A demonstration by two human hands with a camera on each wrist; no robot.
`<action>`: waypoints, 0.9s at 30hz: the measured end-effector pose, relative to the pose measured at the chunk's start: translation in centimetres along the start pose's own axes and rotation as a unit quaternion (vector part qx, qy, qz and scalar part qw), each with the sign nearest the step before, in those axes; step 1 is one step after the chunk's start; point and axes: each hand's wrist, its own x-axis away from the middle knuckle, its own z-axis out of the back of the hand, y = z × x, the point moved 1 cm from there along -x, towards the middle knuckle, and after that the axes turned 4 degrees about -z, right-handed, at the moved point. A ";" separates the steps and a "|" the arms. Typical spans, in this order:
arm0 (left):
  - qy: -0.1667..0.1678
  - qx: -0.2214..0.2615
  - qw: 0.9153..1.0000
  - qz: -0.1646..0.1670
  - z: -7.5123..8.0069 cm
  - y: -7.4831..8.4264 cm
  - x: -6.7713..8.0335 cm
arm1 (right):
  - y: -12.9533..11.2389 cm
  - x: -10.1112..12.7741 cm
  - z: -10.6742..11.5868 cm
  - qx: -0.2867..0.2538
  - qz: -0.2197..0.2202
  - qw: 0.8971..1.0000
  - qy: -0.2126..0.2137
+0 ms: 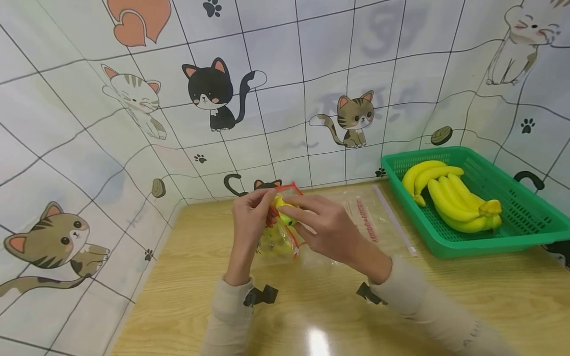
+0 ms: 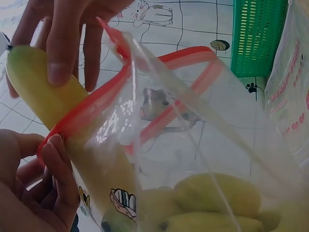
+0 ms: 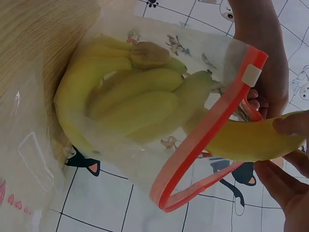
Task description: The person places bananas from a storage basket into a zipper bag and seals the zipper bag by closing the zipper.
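Observation:
A clear zip bag (image 3: 199, 157) with a red band along its mouth stands on the table with several bananas (image 3: 140, 104) inside. My left hand (image 1: 251, 220) pinches the red edge between thumb and fingers, and the mouth gapes open. One more banana (image 3: 241, 140) goes part way through that mouth, its lower part showing behind the plastic in the left wrist view. Around its outer end my right hand (image 1: 327, 225) has thumb and fingers on opposite sides. A white slider (image 3: 251, 75) sits on the red band.
A green basket (image 1: 450, 250) with bunches of bananas (image 1: 460, 200) stands at the right. Between it and my hands lies another clear bag (image 1: 387, 212) with a pale purple zip, flat on the wooden table (image 1: 191, 277). A cat-patterned sheet (image 1: 276, 64) hangs behind.

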 end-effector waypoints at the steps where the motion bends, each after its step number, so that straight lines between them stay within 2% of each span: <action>1: -0.004 -0.002 1.000 -0.002 0.0 0.0 0.0 | 0.1 0.0 -0.3 -0.005 -0.005 1.000 -0.003; 7: -0.023 -0.006 1.000 -0.016 0.0 0.1 0.1 | 0.9 0.5 -2.1 -0.039 -0.054 0.997 -0.025; 13: -0.032 0.000 0.999 -0.027 -0.3 0.1 0.0 | 1.2 1.2 -3.7 -0.012 -0.117 0.992 -0.044; 19: -0.026 -0.002 0.999 -0.036 -0.4 0.0 0.0 | 1.1 1.6 -4.9 0.009 -0.136 0.989 -0.062; 23: -0.020 -0.004 0.999 -0.038 -0.4 0.0 0.0 | 1.1 1.6 -5.2 0.023 -0.139 0.985 -0.101; 27: -0.016 -0.001 0.999 -0.035 -0.3 0.0 0.0 | 1.2 1.7 -4.8 -0.015 -0.172 0.976 -0.132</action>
